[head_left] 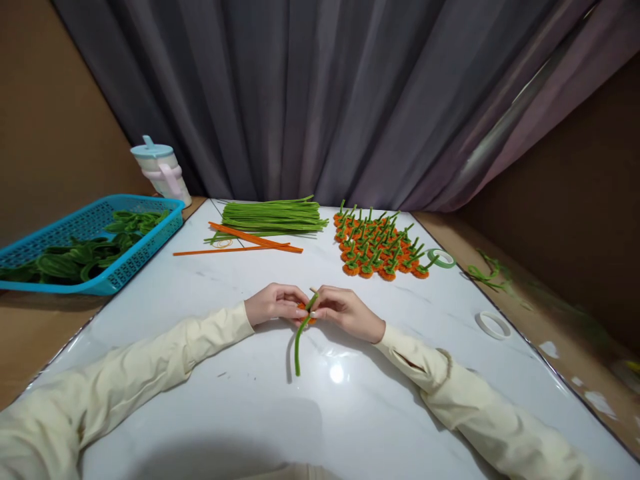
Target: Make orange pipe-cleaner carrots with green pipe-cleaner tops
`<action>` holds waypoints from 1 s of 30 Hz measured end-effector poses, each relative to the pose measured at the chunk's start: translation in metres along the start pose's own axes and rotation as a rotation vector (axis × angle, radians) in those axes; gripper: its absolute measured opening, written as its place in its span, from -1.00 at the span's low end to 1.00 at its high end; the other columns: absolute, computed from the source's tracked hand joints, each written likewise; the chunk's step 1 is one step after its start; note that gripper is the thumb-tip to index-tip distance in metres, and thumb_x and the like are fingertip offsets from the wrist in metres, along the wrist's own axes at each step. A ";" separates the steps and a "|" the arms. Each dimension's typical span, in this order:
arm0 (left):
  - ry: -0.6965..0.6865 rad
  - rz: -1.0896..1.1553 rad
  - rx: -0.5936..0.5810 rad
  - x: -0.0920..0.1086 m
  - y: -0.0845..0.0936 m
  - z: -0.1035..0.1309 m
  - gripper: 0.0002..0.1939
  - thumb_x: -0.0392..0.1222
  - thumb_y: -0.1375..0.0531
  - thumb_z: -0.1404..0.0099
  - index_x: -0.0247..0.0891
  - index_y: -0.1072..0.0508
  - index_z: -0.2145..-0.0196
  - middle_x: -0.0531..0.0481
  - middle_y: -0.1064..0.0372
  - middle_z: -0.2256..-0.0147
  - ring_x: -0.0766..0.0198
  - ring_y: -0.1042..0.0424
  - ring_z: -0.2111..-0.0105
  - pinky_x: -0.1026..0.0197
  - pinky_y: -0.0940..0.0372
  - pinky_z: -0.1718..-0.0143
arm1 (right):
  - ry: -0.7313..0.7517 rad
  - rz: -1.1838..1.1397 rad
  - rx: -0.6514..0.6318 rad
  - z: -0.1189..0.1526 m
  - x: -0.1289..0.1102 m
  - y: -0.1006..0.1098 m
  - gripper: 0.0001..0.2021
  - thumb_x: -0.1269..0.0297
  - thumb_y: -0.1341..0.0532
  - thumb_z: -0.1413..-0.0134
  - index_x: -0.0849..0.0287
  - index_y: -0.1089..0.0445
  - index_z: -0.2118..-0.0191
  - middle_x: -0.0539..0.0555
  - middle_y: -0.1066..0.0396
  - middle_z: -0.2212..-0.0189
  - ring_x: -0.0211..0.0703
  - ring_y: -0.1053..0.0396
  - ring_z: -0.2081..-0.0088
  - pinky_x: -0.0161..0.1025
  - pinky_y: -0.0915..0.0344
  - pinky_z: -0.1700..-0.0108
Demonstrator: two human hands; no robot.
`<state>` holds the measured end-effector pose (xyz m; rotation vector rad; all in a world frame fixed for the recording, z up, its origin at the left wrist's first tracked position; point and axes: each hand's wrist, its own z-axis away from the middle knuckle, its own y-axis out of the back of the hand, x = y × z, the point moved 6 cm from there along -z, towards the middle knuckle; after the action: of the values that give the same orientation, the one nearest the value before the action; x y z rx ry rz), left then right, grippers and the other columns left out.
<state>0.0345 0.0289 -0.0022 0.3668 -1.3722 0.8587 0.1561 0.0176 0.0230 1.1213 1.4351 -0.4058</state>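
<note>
Near the middle of the white table, my left hand [277, 304] is closed on a small orange fuzzy piece [302, 308], mostly hidden by the fingers. My right hand [347, 312] meets it and pinches a green pipe cleaner [299, 347] against the orange piece. One end of the green stem curves down toward me; the other pokes up between the hands. A thin pale tip [313, 290] shows by the right fingers; I cannot tell what it belongs to.
Orange pieces with green stems [370, 250] stand in rows at the back right. Green pipe cleaners [273, 217] lie behind orange ones [240, 248]. A blue basket [107, 283] of green loops and a tumbler [163, 170] are left; tape rolls [493, 325] lie right.
</note>
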 end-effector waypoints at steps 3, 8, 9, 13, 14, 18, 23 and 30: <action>-0.012 -0.064 -0.029 0.000 -0.001 0.001 -0.76 -0.26 -0.34 0.03 -0.36 -0.47 0.36 -0.04 -0.48 0.45 0.27 -0.47 0.45 0.26 -0.38 0.34 | -0.061 -0.045 -0.021 0.001 0.005 -0.003 -0.74 0.10 -0.21 0.02 0.24 -0.32 0.46 0.00 -0.30 0.47 -0.27 -0.28 0.41 -0.31 -0.24 0.35; -0.059 -0.070 -0.075 -0.001 0.001 0.002 -0.71 -0.19 -0.33 0.03 -0.34 -0.48 0.31 -0.10 -0.48 0.38 0.18 -0.49 0.39 0.19 -0.39 0.29 | -0.083 0.023 0.010 0.001 0.008 -0.003 -0.78 0.17 -0.19 0.00 0.23 -0.28 0.47 -0.03 -0.29 0.51 -0.31 -0.23 0.46 -0.37 -0.19 0.42; -0.067 -0.048 -0.091 -0.001 0.000 0.002 -0.68 -0.17 -0.34 0.04 -0.34 -0.47 0.29 -0.12 -0.48 0.35 0.14 -0.49 0.35 0.15 -0.40 0.27 | -0.080 0.032 0.024 0.001 0.008 -0.003 -0.79 0.18 -0.18 0.00 0.23 -0.27 0.47 -0.04 -0.28 0.53 -0.32 -0.22 0.48 -0.38 -0.18 0.44; -0.097 -0.035 -0.080 0.000 0.000 0.001 -0.61 -0.23 -0.38 0.10 -0.34 -0.45 0.27 -0.15 -0.47 0.28 0.08 -0.45 0.22 0.10 -0.36 0.15 | -0.058 0.036 0.089 0.002 0.007 0.000 -0.83 0.23 -0.15 -0.04 0.21 -0.21 0.46 -0.06 -0.26 0.56 -0.35 -0.19 0.52 -0.39 -0.16 0.47; -0.098 -0.054 -0.054 0.000 0.000 0.001 -0.61 -0.25 -0.38 0.11 -0.34 -0.45 0.27 -0.14 -0.47 0.28 0.09 -0.45 0.21 0.11 -0.34 0.12 | -0.044 0.052 0.105 0.003 0.006 0.000 -0.84 0.25 -0.14 -0.05 0.20 -0.20 0.45 -0.05 -0.27 0.55 -0.34 -0.19 0.52 -0.39 -0.16 0.46; -0.083 -0.085 0.079 -0.001 -0.002 0.002 -0.68 -0.19 -0.34 0.02 -0.35 -0.45 0.29 -0.10 -0.47 0.31 0.18 -0.48 0.28 0.16 -0.37 0.15 | 0.071 0.215 0.166 0.006 -0.005 -0.001 -0.85 0.29 -0.05 -0.12 0.17 -0.16 0.45 0.00 -0.28 0.50 -0.30 -0.22 0.47 -0.35 -0.19 0.41; -0.132 -0.038 0.186 0.000 -0.002 0.003 -0.72 -0.10 -0.27 -0.08 -0.38 -0.45 0.32 -0.10 -0.47 0.35 0.20 -0.48 0.32 0.17 -0.40 0.21 | 0.181 0.328 0.220 0.010 -0.014 -0.005 -0.86 0.32 0.02 -0.16 0.16 -0.16 0.41 0.06 -0.28 0.45 -0.25 -0.25 0.41 -0.29 -0.24 0.34; -0.487 -0.455 0.341 0.018 0.002 0.014 -0.77 -0.14 -0.12 -0.23 -0.34 -0.48 0.30 -0.14 -0.47 0.23 0.19 -0.48 0.27 0.20 -0.42 0.22 | -0.040 0.104 0.278 0.008 0.000 0.009 -0.80 0.17 -0.03 -0.14 0.19 -0.19 0.40 0.00 -0.24 0.50 -0.31 -0.21 0.47 -0.36 -0.20 0.46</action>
<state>0.0226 0.0262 0.0177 1.1657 -1.4939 0.6376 0.1680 0.0159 0.0241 1.3965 1.3056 -0.5630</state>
